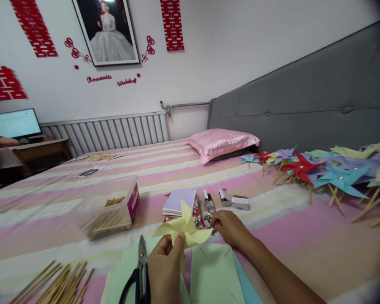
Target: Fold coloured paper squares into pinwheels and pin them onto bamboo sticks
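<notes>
a half-made yellow pinwheel [184,230] was held up over the striped bed [304,240] by the left hand [164,266], whose fingers were closed on the folded paper from below. the right hand [229,228] was closed in a pinch at a small heap of metal pins [209,217] just beside the pinwheel. no stick could be seen on this pinwheel, so it was judged folded but not yet pinned or mounted. a row of finished pinwheels [332,171] on sticks was laid along the grey headboard [304,97], so much of the work looked done. much was also left: a stack of coloured paper [180,202] lay behind the pinwheel, loose wooden sticks [57,283] lay at the near left, and more sticks were kept in a clear box [109,207]. scissors [139,274] were lying on green sheets [209,274] beneath the hands.
</notes>
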`<state>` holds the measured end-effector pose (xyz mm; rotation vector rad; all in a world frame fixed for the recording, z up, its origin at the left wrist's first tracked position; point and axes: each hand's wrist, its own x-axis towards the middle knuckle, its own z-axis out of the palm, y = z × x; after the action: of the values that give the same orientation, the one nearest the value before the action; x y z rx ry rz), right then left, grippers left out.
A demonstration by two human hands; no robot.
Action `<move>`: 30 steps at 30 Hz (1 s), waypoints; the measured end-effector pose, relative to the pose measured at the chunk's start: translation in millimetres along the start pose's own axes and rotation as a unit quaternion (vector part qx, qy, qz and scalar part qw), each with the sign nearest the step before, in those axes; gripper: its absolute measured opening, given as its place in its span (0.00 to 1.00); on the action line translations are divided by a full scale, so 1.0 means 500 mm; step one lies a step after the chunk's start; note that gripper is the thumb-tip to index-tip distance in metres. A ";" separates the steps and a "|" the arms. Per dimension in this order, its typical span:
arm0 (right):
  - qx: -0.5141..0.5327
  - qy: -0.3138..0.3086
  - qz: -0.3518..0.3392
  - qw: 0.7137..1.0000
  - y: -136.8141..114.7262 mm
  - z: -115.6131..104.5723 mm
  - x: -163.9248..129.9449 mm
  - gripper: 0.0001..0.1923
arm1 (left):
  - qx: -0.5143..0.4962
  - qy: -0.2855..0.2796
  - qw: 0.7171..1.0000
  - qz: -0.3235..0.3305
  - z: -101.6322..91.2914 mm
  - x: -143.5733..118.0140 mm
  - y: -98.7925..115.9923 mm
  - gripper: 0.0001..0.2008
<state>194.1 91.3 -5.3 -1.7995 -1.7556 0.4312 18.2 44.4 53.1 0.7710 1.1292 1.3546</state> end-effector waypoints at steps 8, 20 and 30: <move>-0.026 -0.010 0.005 1.000 -0.004 -0.004 0.002 0.10 | 0.001 -0.006 1.000 0.008 -0.002 -0.001 0.000 0.07; -0.021 -0.006 0.046 0.999 0.005 -0.003 0.003 0.09 | 0.000 -0.003 1.000 -0.001 -0.003 0.001 -0.003 0.09; 0.048 -0.001 0.085 0.995 -0.002 -0.007 0.007 0.12 | -0.005 -0.001 1.000 0.001 -0.004 0.004 -0.004 0.10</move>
<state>195.7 93.9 -1.6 -1.8877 -1.5618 0.5769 16.8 45.5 50.0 0.7663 1.1190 1.3607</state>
